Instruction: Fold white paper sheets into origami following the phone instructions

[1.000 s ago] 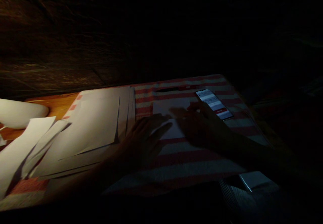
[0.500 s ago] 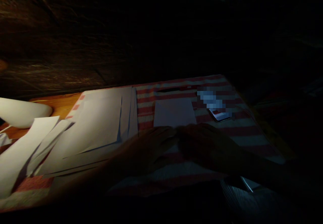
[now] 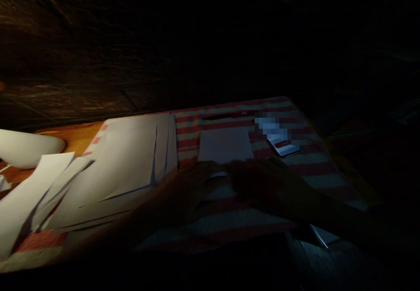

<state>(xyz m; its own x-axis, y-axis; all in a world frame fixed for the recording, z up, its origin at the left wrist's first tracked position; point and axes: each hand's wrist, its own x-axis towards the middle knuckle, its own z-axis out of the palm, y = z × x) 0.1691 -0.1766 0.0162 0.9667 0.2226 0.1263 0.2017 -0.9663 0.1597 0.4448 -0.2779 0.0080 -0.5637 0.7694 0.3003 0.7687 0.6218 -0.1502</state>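
Observation:
The scene is very dark. A small white sheet (image 3: 225,144) lies on a red-and-white striped cloth (image 3: 236,219). My left hand (image 3: 187,190) and my right hand (image 3: 262,181) meet at the sheet's near edge, and their fingertips appear to be closed on that edge. A bit of the edge shows lifted between them. A lit phone (image 3: 282,145) lies just right of the sheet, beyond my right hand.
A spread stack of larger white sheets (image 3: 131,159) covers the cloth's left part, with loose paper strips (image 3: 29,194) further left. A white rounded object (image 3: 26,147) sits on the bare wooden table (image 3: 77,135). A pale flat thing (image 3: 323,236) lies at the near right.
Both hands drew back from the phone and the sheet's middle to the sheet's near edge. The sheet now shows almost whole, with its near edge raised a little.

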